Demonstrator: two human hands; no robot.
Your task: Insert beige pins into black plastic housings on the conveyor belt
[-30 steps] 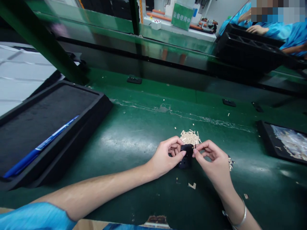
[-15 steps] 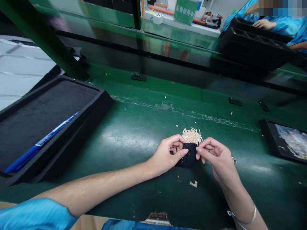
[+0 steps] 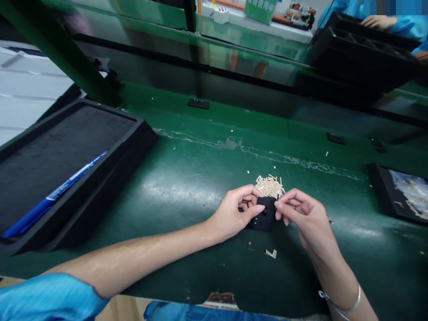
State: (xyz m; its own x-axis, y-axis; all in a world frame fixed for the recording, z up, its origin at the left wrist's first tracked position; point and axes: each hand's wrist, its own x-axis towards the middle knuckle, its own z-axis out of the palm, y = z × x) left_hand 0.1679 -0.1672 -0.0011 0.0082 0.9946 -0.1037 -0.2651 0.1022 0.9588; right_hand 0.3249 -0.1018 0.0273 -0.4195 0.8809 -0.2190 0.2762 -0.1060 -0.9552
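Note:
My left hand [image 3: 234,214] pinches a small flat black part with holes [image 3: 263,217], holding it just above the green work surface [image 3: 187,178]. My right hand [image 3: 299,214] meets the part's right edge with thumb and forefinger closed on it. Directly behind the part lies a small heap of pale slivers [image 3: 270,186]. A few more pale scraps [image 3: 270,253] lie on the surface in front of the hands.
A black foam-lined tray [image 3: 110,147] with a blue pen [image 3: 53,196] sits at the left. Another black tray with clear plastic [image 3: 399,191] is at the right. Small black parts [image 3: 198,103] [image 3: 336,138] lie farther back. Stacked black trays [image 3: 361,53] and another person's hand [image 3: 377,20] are at the far right.
Both hands kept hold of the black part and turned it slightly, with the right fingers shifting along its edge. The view has tilted a little downward.

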